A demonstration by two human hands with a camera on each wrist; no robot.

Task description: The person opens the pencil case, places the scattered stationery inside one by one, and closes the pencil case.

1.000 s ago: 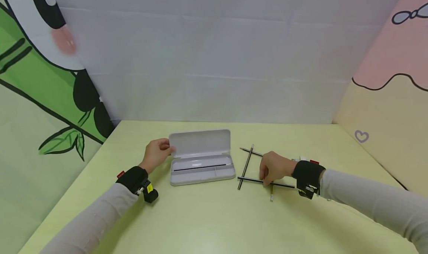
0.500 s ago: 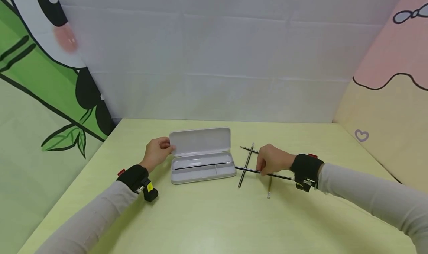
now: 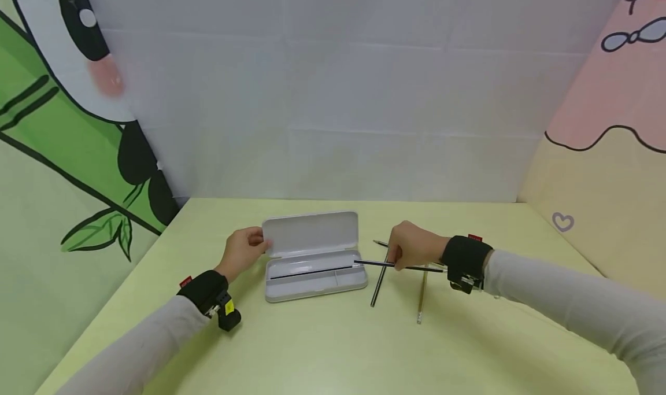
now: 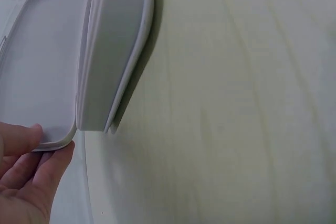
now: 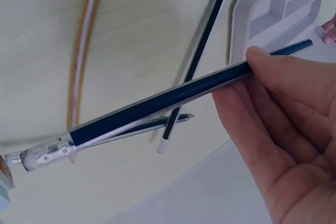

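Right hand (image 3: 413, 246) first: it's got a dark pencil (image 5: 157, 102) pinched between thumb and fingers, eraser end running back toward the wrist, other end aimed at the case (image 3: 302, 294). From the head camera that end overlaps the case's right side; whether it touches, I can't tell. Across to the left hand (image 3: 240, 250), and it's pinching the lid (image 3: 310, 235) by its left edge, thumb on the inner face, fingers tucked behind. The lid stands raised, the case sits flat on the table (image 3: 333, 349), and inside, running lengthwise, there's a thin dark stick (image 3: 312, 272).

Look just beyond the right hand: a second dark pencil (image 5: 207, 32) lies slanted on the tabletop, crossing over a third dark pencil (image 5: 140, 127), whose sharpened tip pokes out beyond it. Nearby comes the yellow pencil (image 3: 422, 299), white eraser toward the person.

Further out, black bands (image 3: 466, 260) with small cameras wrap both wrists, and pale grey sleeves (image 3: 562, 302) reach in from either side. At the back hangs a white sheet (image 3: 333, 94); left, a green cartoon panel (image 3: 67, 135); right, a pink and cream one (image 3: 614, 100) with a little purple heart (image 3: 563, 221).
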